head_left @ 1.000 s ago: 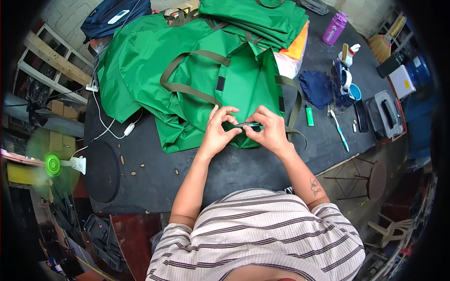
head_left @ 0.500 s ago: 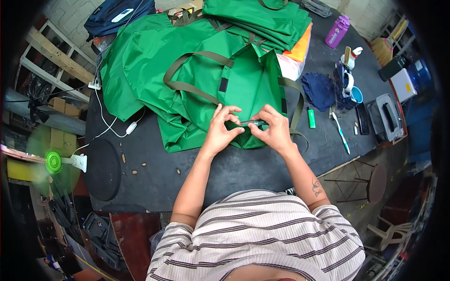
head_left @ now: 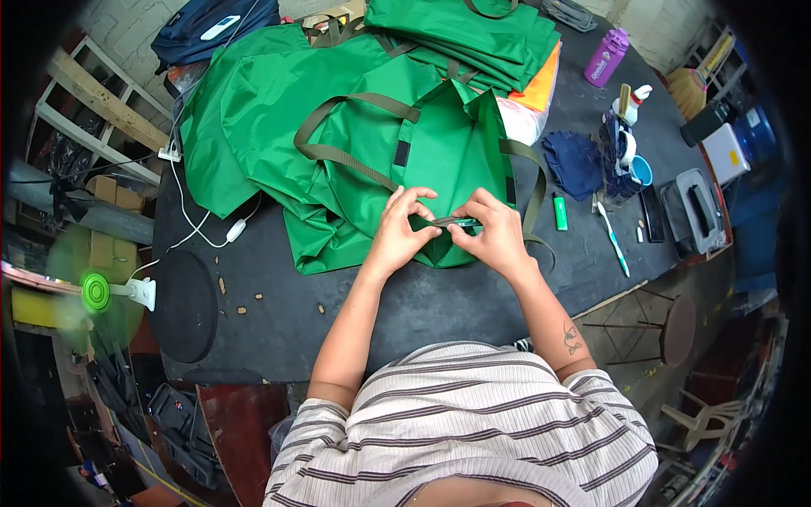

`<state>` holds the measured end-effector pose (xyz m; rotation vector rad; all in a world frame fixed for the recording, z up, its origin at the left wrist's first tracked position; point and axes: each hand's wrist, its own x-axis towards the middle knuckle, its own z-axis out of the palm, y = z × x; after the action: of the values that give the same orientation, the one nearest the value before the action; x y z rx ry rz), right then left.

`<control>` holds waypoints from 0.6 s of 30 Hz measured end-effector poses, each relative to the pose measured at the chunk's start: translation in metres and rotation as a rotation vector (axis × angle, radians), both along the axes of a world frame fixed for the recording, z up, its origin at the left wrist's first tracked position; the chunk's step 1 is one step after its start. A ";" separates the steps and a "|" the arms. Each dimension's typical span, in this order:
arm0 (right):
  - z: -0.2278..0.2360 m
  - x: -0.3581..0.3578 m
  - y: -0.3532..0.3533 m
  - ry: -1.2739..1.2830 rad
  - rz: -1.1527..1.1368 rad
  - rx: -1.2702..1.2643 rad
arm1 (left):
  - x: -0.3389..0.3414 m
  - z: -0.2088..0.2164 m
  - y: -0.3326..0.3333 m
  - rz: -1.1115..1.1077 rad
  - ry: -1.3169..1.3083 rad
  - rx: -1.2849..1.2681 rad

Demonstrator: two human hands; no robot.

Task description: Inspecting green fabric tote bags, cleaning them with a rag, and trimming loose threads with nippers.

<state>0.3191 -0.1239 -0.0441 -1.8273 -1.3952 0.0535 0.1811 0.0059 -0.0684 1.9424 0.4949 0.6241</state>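
Note:
A green fabric bag with olive webbing handles lies on the dark table, its mouth spread. At its near edge my two hands meet. My left hand is closed in a pinch on a small piece of the bag's dark edging; the thumb and forefinger nearly hide it. My right hand is closed around a small slim dark-and-teal tool, which looks like thread snips. Its tip points left toward my left fingertips. A dark hook-and-loop patch shows on the bag.
More green bags lie stacked at the back. To the right are a green lighter, a toothbrush, navy cloth, a purple bottle and a grey container. A green fan stands left beside a white cable.
My fingers have shifted slightly at the bag's edge, and a dark strip now shows between the fingertips where a thin pale tip showed before. The bag has hardly moved.

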 end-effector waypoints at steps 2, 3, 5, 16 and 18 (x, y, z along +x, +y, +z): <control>0.006 0.000 0.001 -0.088 0.009 -0.007 | 0.002 0.010 -0.002 -0.005 0.034 0.062; 0.010 0.001 0.003 -0.166 0.014 0.007 | 0.003 0.014 -0.003 -0.008 0.068 0.126; 0.013 0.001 0.005 -0.245 0.018 0.022 | 0.005 0.011 -0.003 -0.002 0.061 0.159; -0.028 0.037 -0.011 0.600 -0.192 0.153 | 0.010 0.014 -0.012 -0.031 0.120 0.596; -0.043 0.036 -0.024 0.876 -0.048 0.059 | 0.020 0.010 -0.019 -0.112 0.085 0.504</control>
<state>0.3551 -0.1479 -0.0869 -1.4876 -0.7144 0.6913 0.2008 -0.0134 -0.0580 2.4621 0.2931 0.6384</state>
